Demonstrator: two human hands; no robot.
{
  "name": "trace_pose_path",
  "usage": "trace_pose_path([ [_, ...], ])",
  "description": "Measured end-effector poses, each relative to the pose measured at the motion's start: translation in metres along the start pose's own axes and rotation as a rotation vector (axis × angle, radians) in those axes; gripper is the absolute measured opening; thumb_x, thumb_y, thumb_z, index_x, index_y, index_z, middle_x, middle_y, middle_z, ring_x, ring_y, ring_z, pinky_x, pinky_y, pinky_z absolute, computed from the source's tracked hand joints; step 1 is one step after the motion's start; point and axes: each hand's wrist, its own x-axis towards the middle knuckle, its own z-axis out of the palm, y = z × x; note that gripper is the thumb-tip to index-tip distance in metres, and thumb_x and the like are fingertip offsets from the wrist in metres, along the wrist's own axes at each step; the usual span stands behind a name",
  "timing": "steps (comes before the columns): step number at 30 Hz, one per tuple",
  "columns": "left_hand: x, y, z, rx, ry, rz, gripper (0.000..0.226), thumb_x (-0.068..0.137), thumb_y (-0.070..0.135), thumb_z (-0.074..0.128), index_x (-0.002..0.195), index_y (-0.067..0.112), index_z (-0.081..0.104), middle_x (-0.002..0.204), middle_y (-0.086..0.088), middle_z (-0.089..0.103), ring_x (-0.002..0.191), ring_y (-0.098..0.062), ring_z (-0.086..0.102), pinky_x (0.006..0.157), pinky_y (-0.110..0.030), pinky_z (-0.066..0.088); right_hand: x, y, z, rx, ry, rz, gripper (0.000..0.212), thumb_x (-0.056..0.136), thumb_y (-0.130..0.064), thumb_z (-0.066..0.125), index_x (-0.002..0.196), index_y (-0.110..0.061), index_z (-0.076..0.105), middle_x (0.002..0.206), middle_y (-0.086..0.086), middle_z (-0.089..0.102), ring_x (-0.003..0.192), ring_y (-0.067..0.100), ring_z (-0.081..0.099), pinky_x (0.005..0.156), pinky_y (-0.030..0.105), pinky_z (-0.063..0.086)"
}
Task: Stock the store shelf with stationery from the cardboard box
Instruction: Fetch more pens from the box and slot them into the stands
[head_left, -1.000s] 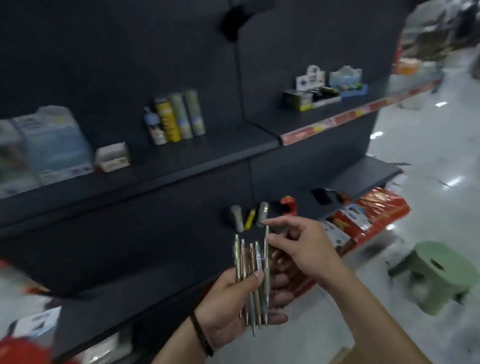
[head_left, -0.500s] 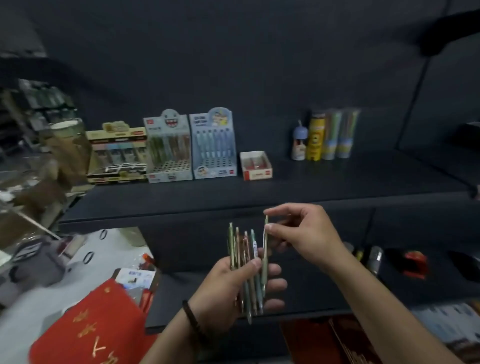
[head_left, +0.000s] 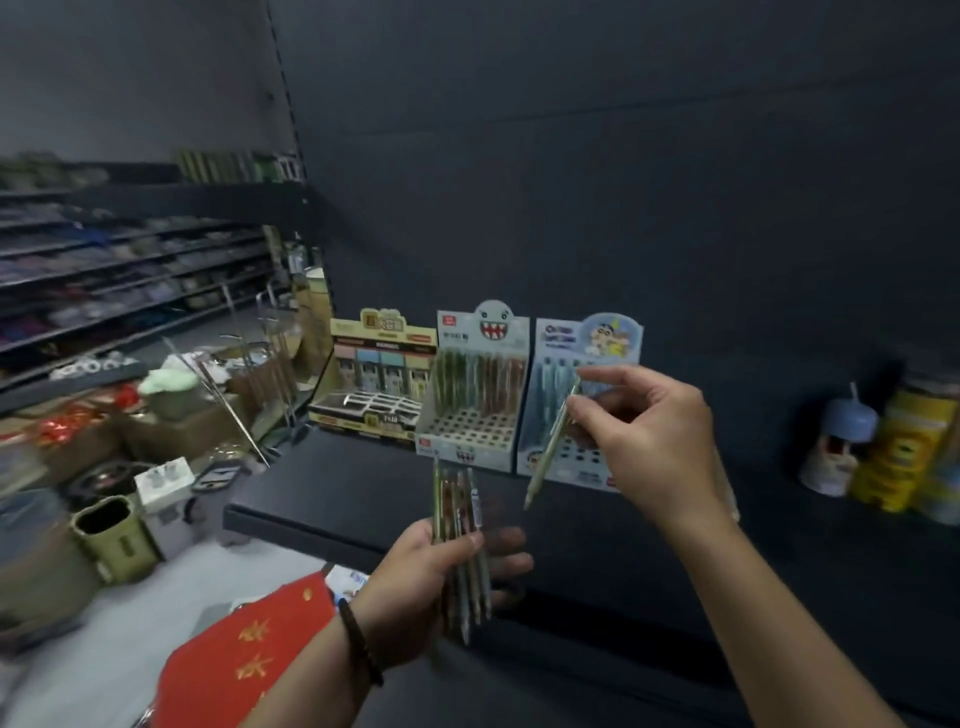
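Note:
My left hand grips a bundle of several pens, held upright in front of the dark shelf. My right hand pinches a single pale green pen, tip down, lifted clear of the bundle and in front of the blue cartoon pen display box. To its left stands the white monster-face display box with pens at the back and empty holes in front. The cardboard box is not in view.
A yellow display box stands left of the monster-face box. A small blue-capped bottle and yellow tubes sit on the shelf at right. Red packaging lies below. Cluttered goods, a green bin and far shelves fill the left.
My right hand has pulled one pen out of the bundle and raised it toward the display boxes. The view has swung left and closer to the boxes.

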Motion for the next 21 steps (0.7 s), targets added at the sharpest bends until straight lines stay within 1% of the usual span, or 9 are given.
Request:
trace_pose_path([
  [3, 0.025, 0.021, -0.015, -0.03, 0.031, 0.046, 0.038, 0.1, 0.003, 0.057, 0.135, -0.01, 0.051, 0.123, -0.026, 0.073, 0.104, -0.044, 0.075, 0.094, -0.061, 0.056, 0.037, 0.012, 0.029, 0.008, 0.014, -0.01, 0.02, 0.091, -0.018, 0.083, 0.105, -0.031, 0.08, 0.075, 0.0, 0.077, 0.075, 0.017, 0.078, 0.078, 0.046, 0.066],
  [5, 0.039, 0.033, -0.027, -0.046, 0.042, 0.073, 0.041, 0.094, 0.004, 0.062, 0.134, -0.004, 0.057, 0.122, -0.027, 0.072, 0.103, -0.045, 0.075, 0.099, -0.061, 0.054, 0.054, 0.019, 0.051, -0.041, 0.016, -0.051, 0.02, 0.092, -0.018, 0.082, 0.108, -0.031, 0.079, 0.074, -0.003, 0.076, 0.074, 0.012, 0.076, 0.078, 0.043, 0.065],
  [8, 0.064, 0.05, -0.054, -0.083, 0.04, 0.097, 0.04, 0.095, 0.005, 0.061, 0.135, 0.005, 0.06, 0.122, -0.031, 0.071, 0.101, -0.046, 0.075, 0.102, -0.06, 0.054, 0.074, 0.031, 0.087, -0.133, 0.024, -0.134, 0.02, 0.093, -0.018, 0.081, 0.109, -0.029, 0.079, 0.071, -0.008, 0.073, 0.073, 0.005, 0.072, 0.074, 0.034, 0.062],
  [11, 0.092, 0.064, -0.082, -0.097, 0.025, 0.078, 0.036, 0.099, 0.005, 0.058, 0.135, 0.003, 0.06, 0.12, -0.033, 0.07, 0.103, -0.048, 0.073, 0.105, -0.062, 0.05, 0.091, 0.044, 0.12, -0.223, 0.058, -0.193, 0.02, 0.092, -0.019, 0.082, 0.11, -0.028, 0.079, 0.073, -0.013, 0.071, 0.075, 0.001, 0.07, 0.071, 0.019, 0.058],
  [13, 0.111, 0.077, -0.103, -0.089, -0.023, 0.068, 0.04, 0.098, 0.005, 0.06, 0.136, -0.004, 0.057, 0.118, -0.031, 0.071, 0.102, -0.048, 0.073, 0.1, -0.061, 0.054, 0.103, 0.052, 0.145, -0.27, 0.088, -0.181, 0.02, 0.093, -0.02, 0.082, 0.111, -0.025, 0.079, 0.076, -0.016, 0.07, 0.078, -0.003, 0.068, 0.069, 0.008, 0.051],
  [14, 0.12, 0.084, -0.114, -0.078, -0.059, 0.067, 0.04, 0.099, 0.005, 0.059, 0.137, -0.003, 0.056, 0.117, -0.03, 0.071, 0.102, -0.046, 0.073, 0.097, -0.06, 0.057, 0.108, 0.055, 0.157, -0.294, 0.101, -0.176, 0.02, 0.093, -0.02, 0.081, 0.112, -0.025, 0.079, 0.079, -0.017, 0.07, 0.08, -0.005, 0.067, 0.07, 0.005, 0.05],
  [16, 0.138, 0.097, -0.131, -0.051, -0.132, 0.051, 0.035, 0.103, 0.006, 0.055, 0.138, 0.003, 0.058, 0.119, -0.028, 0.07, 0.107, -0.045, 0.071, 0.092, -0.059, 0.059, 0.116, 0.06, 0.179, -0.354, 0.125, -0.178, 0.021, 0.094, -0.021, 0.08, 0.114, -0.026, 0.079, 0.084, -0.019, 0.071, 0.082, -0.008, 0.067, 0.074, 0.006, 0.052],
  [18, 0.155, 0.104, -0.142, -0.037, -0.177, 0.031, 0.034, 0.106, 0.008, 0.054, 0.139, 0.003, 0.057, 0.124, -0.027, 0.07, 0.11, -0.046, 0.071, 0.087, -0.055, 0.06, 0.122, 0.065, 0.196, -0.394, 0.143, -0.182, 0.022, 0.094, -0.021, 0.079, 0.115, -0.026, 0.079, 0.09, -0.017, 0.073, 0.083, -0.011, 0.067, 0.08, 0.009, 0.056],
  [21, 0.174, 0.112, -0.15, -0.068, -0.271, 0.027, 0.034, 0.107, 0.01, 0.053, 0.141, 0.003, 0.053, 0.125, -0.027, 0.067, 0.108, -0.043, 0.071, 0.086, -0.051, 0.061, 0.128, 0.071, 0.216, -0.444, 0.157, -0.168, 0.021, 0.095, -0.021, 0.078, 0.116, -0.025, 0.079, 0.095, -0.016, 0.074, 0.083, -0.016, 0.063, 0.077, 0.0, 0.049],
])
